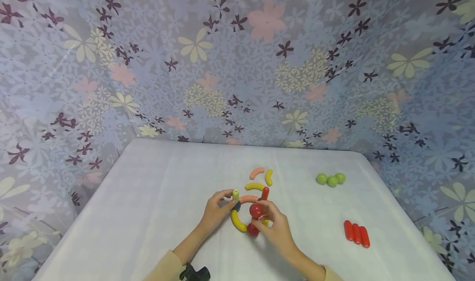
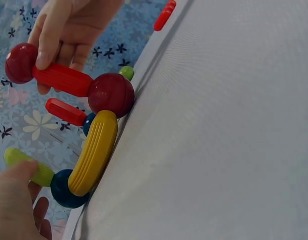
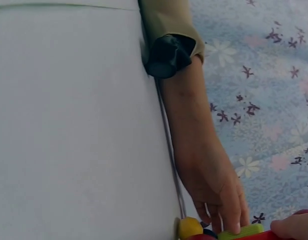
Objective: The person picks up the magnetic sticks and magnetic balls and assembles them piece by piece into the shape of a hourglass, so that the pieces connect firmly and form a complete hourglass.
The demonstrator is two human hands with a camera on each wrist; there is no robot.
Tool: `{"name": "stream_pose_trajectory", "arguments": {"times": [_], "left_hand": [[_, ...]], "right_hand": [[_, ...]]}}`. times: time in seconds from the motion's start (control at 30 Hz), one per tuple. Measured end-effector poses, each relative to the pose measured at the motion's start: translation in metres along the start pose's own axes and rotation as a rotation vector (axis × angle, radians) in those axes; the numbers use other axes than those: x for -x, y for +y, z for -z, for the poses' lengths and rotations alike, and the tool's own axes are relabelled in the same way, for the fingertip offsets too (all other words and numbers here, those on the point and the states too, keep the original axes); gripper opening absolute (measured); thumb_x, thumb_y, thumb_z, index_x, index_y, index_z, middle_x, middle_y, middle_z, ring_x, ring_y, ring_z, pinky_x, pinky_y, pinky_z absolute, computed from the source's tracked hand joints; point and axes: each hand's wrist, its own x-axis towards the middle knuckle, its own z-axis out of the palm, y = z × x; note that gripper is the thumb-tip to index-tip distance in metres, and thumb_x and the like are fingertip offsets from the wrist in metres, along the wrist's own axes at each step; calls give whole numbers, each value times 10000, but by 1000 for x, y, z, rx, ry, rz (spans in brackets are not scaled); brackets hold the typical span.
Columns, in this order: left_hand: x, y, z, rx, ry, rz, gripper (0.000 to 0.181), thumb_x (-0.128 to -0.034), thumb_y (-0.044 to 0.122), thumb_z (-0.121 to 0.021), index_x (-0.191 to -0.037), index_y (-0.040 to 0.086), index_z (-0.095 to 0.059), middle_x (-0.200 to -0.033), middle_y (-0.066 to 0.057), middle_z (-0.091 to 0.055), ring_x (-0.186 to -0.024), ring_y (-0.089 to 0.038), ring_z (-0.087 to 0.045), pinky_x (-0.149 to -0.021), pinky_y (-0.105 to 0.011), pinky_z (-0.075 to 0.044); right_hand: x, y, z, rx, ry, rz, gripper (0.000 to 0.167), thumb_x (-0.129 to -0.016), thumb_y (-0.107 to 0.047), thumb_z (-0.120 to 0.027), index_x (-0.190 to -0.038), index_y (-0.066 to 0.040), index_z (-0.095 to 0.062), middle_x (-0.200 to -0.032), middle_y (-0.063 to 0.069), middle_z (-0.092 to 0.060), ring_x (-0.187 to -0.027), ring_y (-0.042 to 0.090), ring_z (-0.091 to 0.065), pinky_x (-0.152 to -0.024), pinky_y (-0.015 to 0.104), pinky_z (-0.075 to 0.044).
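Note:
On the white table stands a toy frame of balls and rods. My left hand (image 1: pixel 215 210) pinches an upright green rod (image 1: pixel 235 195), which rises from a dark blue ball (image 1: pixel 236 206). With thumb and fingers, my right hand (image 1: pixel 277 228) grips a red rod (image 2: pixel 63 80). That rod has a red ball (image 1: pixel 256 210) on top and another red ball (image 1: pixel 253 230) at its foot. A curved yellow rod (image 1: pixel 238 221) links the blue ball to the lower red ball. At the back are a curved orange rod (image 1: pixel 248 199) and a second upright red rod (image 1: pixel 265 193).
Loose curved pieces lie behind the frame: a yellow rod (image 1: pixel 255 186), another yellow rod (image 1: pixel 269 177) and an orange rod (image 1: pixel 257 173). Three green balls (image 1: pixel 332 181) sit at the back right. Three red rods (image 1: pixel 357 233) lie side by side at the right.

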Motion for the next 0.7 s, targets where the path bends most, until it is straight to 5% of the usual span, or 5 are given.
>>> {"name": "stream_pose_trajectory", "arguments": {"times": [0.1,0.27,0.5,0.7], "left_hand": [[0,-3,-2,-29,-1,-44,286,-852,106,-688,-1137,94,-678,-1083,-50,-681,-1064,-273,-560,-959,-397,-407],[-7,-30,-5,-92,-37,-153,287,-842,157,-712,-1118,230,-691,-1090,93,-689,-1065,-140,-562,-964,-342,-413],[-9,-42,-7,-154,-84,-402,281,-827,114,-719,-1104,149,-693,-1054,18,-698,-1027,-158,-582,-906,-291,-470],[-9,-42,-7,-191,-71,-439,266,-837,132,-711,-1103,132,-692,-1041,21,-696,-1004,-135,-586,-893,-289,-482]], "right_hand": [[-1,-2,-1,-24,6,8,421,-773,16,-732,-1162,-35,-581,-991,73,-700,-860,74,-628,-739,285,-552],[-6,-18,-1,5,16,-75,415,-775,33,-726,-1162,-20,-587,-969,91,-703,-818,100,-624,-739,301,-549],[-14,2,-8,41,24,-110,429,-768,27,-736,-1169,-62,-610,-950,45,-710,-789,104,-616,-716,232,-525],[-16,11,-9,27,-12,-37,449,-778,-4,-741,-1196,-100,-608,-956,24,-713,-788,55,-606,-689,204,-520]]}}
